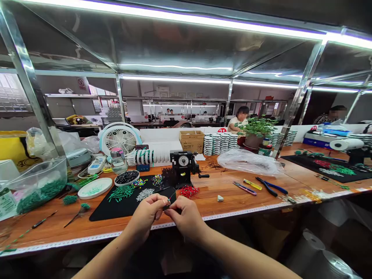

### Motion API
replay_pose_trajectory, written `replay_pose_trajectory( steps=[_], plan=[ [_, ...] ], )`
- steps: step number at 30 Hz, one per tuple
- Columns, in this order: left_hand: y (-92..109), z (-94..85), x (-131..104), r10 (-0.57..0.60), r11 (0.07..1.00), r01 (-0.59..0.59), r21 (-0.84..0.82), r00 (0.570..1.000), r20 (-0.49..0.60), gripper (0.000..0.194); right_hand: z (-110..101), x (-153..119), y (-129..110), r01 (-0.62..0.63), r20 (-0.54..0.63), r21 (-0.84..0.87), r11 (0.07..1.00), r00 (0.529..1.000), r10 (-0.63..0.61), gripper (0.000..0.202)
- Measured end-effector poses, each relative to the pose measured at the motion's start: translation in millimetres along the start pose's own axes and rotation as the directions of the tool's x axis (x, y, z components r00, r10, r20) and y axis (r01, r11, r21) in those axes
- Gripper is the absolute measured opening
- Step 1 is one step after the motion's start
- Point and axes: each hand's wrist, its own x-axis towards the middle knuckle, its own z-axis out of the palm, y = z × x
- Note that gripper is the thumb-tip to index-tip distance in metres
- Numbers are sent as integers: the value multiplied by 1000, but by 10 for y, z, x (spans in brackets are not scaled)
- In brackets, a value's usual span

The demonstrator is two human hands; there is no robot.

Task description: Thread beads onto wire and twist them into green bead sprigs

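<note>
L hand point(154, 208) & R hand point(188, 215) meet just over the surface's point(215, 212) front edge, fingers pinched on a small piece point(169, 202) w/ a thin thread; most of it's hidden by the fingertips, so can't tell its exact shape. Main risk, IMO: piece is tiny, so a loose pinch could drop it past the ruler strip point(110, 236) to the floor. Too hard a tug could also snap or unravel the thread.

Pose: both forearms come up from the bottom & converge; thumbs & index fingers nearly tip to tip, backs of hands mostly up, other fingers curled.

Beyond, on the black mat point(116, 212), silver beads point(145, 194) lie near the L hand, red beads point(189, 191) past the R; a careless sweep might scatter/mix them. Farther back, the machine's crank point(204, 176) sticks out right; a sleeve or thread could prob. snag there.
</note>
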Motion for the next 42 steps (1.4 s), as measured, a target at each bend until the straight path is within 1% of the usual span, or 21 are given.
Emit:
replay_pose_trajectory(
  steps=[1,3,5,10,13,15,17,18,19,22,23,24,26,28,29,31,34,35,36,39,42],
  plan=[
    [5,-14,-2,21,1000,-21,17,1000,1,21,-4,-17,-7,100,-49,-106,989,993,-106,14],
    [19,-45,-16,87,993,-88,73,996,13,21,-58,6,-29,304,-21,-294,906,946,-325,14],
    [30,-66,-42,176,974,-177,140,984,25,19,-138,110,-50,384,57,-318,867,920,-387,19],
    [15,-40,-82,325,914,-323,244,945,35,19,-225,520,-25,137,44,-115,984,990,-133,13],
    [12,-16,-59,330,920,-337,200,942,67,15,-223,598,22,101,43,-100,990,994,-97,13],
    [16,-14,-42,286,944,-287,159,958,34,14,-225,537,35,82,-28,-107,991,996,-86,10],
    [11,-20,-28,196,975,-192,113,980,-22,19,-213,425,27,54,-140,-112,992,988,-70,7],
    [3,-25,-22,141,987,-138,81,989,-42,21,-194,364,17,28,-158,-94,995,987,-42,10],
    [-8,-28,-16,90,995,-87,46,995,-51,22,-165,306,7,-5,-128,-56,998,992,-2,13],
    [-38,-37,-4,3,1000,-4,-29,999,-42,23,-40,166,-13,-128,75,84,988,990,121,20],
    [-39,-43,-2,-2,999,1,-35,999,-39,23,-5,132,-14,-121,94,95,988,989,112,18],
    [-34,-52,-2,2,1000,-3,-29,999,-36,23,17,104,-14,-72,64,66,995,996,68,15],
    [-5,-79,-11,36,999,-36,13,999,-29,23,16,76,-11,116,-36,-105,988,992,-120,11],
    [31,-107,-29,92,994,-91,67,996,-11,21,-35,99,-12,300,-28,-255,919,948,-317,14],
    [44,-116,-40,131,987,-131,97,991,2,19,-68,134,-14,345,-1,-270,899,934,-358,16],
    [41,-120,-61,238,949,-238,208,971,27,18,-124,246,-18,310,33,-198,930,950,-309,17],
    [-23,-94,-73,413,797,-407,446,906,90,25,-162,452,-14,131,31,-95,987,991,-129,14],
    [-46,-82,-70,449,753,-446,483,886,118,26,-167,508,-9,100,31,-86,991,995,-97,14],
    [-63,-71,-64,453,755,-457,470,882,131,26,-173,549,-4,87,36,-83,993,996,-84,14],
    [-58,-51,-36,355,887,-361,286,932,75,18,-201,559,4,65,9,-90,994,998,-64,13],
    [-7,-61,-7,191,973,-186,137,981,-20,21,-206,444,-7,26,-138,-119,993,990,-42,8]
  ],
)
